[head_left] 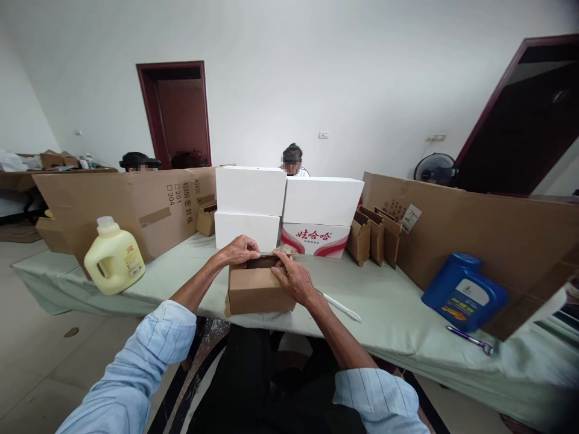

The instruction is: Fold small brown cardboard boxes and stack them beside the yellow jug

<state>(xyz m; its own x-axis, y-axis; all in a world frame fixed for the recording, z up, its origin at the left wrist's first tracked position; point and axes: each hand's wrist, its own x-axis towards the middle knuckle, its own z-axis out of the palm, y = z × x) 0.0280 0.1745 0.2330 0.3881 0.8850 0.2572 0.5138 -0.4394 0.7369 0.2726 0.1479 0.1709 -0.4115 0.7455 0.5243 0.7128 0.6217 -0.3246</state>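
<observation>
A small brown cardboard box (257,292) sits at the table's front edge in front of me, with a dark opening along its top at the back. My left hand (244,248) is closed, its fingers pinching at the back left of that opening. On the right side, my right hand (295,277) grips the box's upper rim, thumb on the top and fingers bent over the back. A crumpled, see-through bit of plastic (289,248) shows just behind the right fingers. Inside the box I cannot make out anything.
White boxes (251,191) stand stacked behind, one with red print (315,240). Cardboard panels flank the table (362,283). A yellow jug (113,259) is left; a blue bottle (465,292), purple-handled tool (470,340) and white pen-like stick (339,305) lie right. Two people sit beyond.
</observation>
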